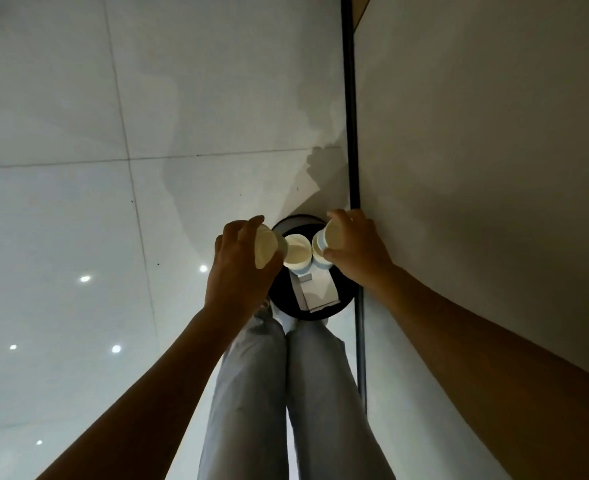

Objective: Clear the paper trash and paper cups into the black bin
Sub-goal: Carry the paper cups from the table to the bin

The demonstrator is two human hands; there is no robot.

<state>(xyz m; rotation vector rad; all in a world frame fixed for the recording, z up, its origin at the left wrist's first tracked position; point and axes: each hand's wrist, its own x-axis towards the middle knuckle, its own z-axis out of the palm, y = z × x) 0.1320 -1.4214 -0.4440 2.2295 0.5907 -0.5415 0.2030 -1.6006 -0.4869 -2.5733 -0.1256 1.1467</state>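
Two legs in light grey trousers [303, 393] stand on the shiny white tiled floor [78, 202]. Just past the feet sits one round black bin [321, 311], beside the pale wall [476, 133]. Inside it lie folded white papers [315, 291] at the near side and one white paper cup [298, 254] at the far side. Above the bin, the left hand [241, 268] grips a second white paper cup [265, 247], tipped. The right hand [353, 245] grips a stack of white paper cups [324, 242], at least two, tipped too.
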